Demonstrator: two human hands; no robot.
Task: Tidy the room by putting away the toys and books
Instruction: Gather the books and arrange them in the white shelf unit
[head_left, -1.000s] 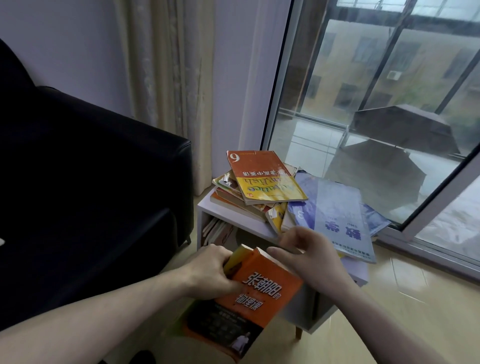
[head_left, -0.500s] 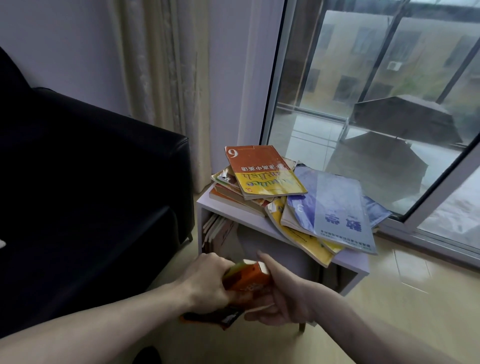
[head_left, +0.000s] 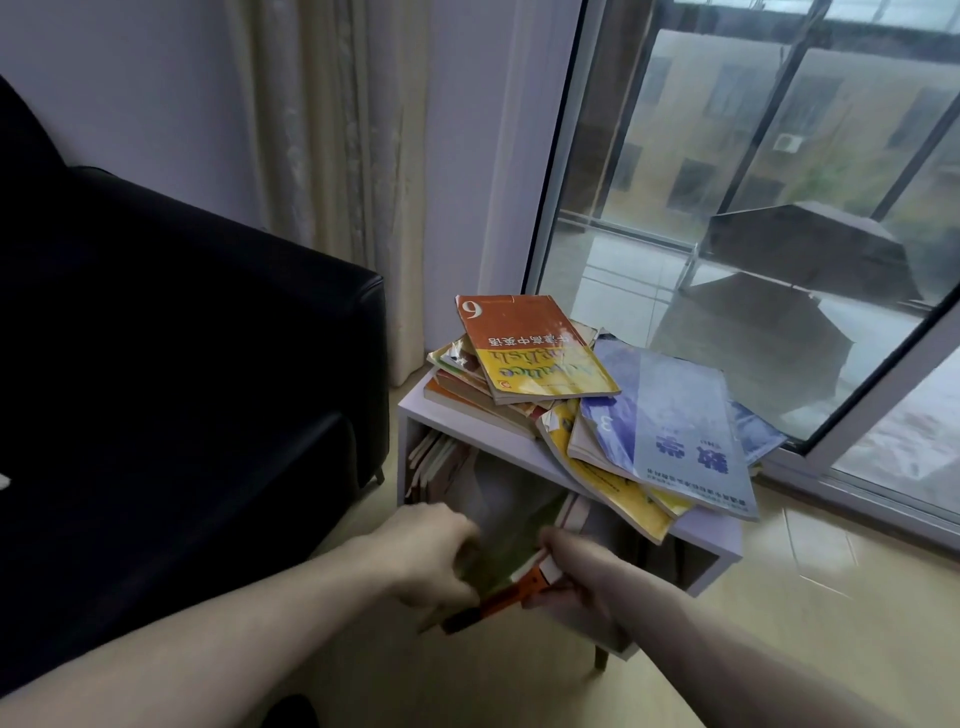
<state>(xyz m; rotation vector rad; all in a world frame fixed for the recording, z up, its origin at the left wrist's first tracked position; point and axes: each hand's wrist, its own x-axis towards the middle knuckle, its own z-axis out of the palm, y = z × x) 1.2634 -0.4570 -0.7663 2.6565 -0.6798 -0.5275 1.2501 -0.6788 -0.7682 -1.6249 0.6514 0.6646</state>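
head view, lower centre: both hands held an orange-covered book (head_left: 498, 597) tilted on edge at the mouth of the open shelf under the small white worktop (head_left: 452, 423). the left hand (head_left: 431, 558) was curled round its near side, the right hand (head_left: 576, 566) gripped its far side; motion blur hid the exact finger positions. a few books (head_left: 436, 462) stood in the shelf's left end. above, a loose pile topped by an orange-yellow book (head_left: 530, 348) and a blue book (head_left: 670, 431) overhung the worktop's front edge. the held paperback looked light and bendy, its cover likely slick, so i would judge gripping near the spine kept it from fanning open. the overhanging pile seemed ready to slide if bumped.
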